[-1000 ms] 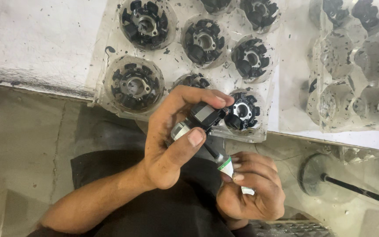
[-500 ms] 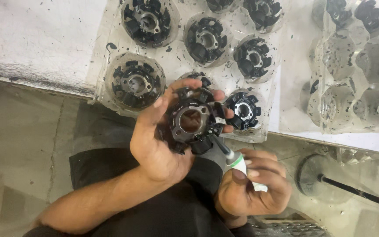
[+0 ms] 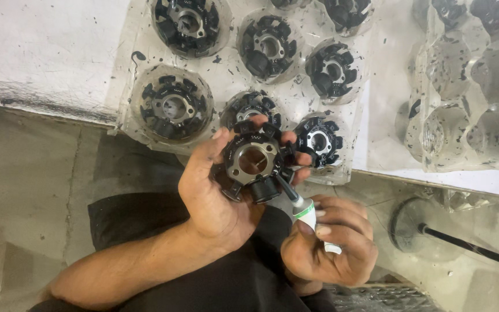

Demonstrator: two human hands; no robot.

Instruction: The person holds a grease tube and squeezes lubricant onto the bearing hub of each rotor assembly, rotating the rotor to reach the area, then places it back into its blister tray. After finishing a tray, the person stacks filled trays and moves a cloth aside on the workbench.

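Nearest the camera, a dark garment [image 3: 226,289] across the lap, both forearms rising from it. Right hand [image 3: 333,245] curled tight around a small tool with a white and green handle [image 3: 306,212], its dark tip angled up to the lower right rim of the stator. Left hand [image 3: 215,190] cupped under a black stator [image 3: 255,162] with a grey metal centre ring, palm beneath, thumb on the left side, fingertips hooked over the top and right edge; stator held face-up just in front of the near edge of the worktop [image 3: 41,52], above the lap. Below and left, bare concrete floor [image 3: 24,185]. To the right, low down, a round black base with a thin dark rod [image 3: 463,245] running off toward the right edge of the view. Just beyond the hands, a clear plastic tray [image 3: 134,110] lying on the worktop with its near edge overhanging slightly; round pockets each holding a similar black stator, one in the near left pocket [image 3: 173,107], one directly behind the fingertips [image 3: 250,108], one at the near right corner [image 3: 319,140], more in the far rows [image 3: 270,46]. Farther right on the worktop, a second clear tray [image 3: 451,75], several near pockets bare, dark parts in the far and right-hand ones
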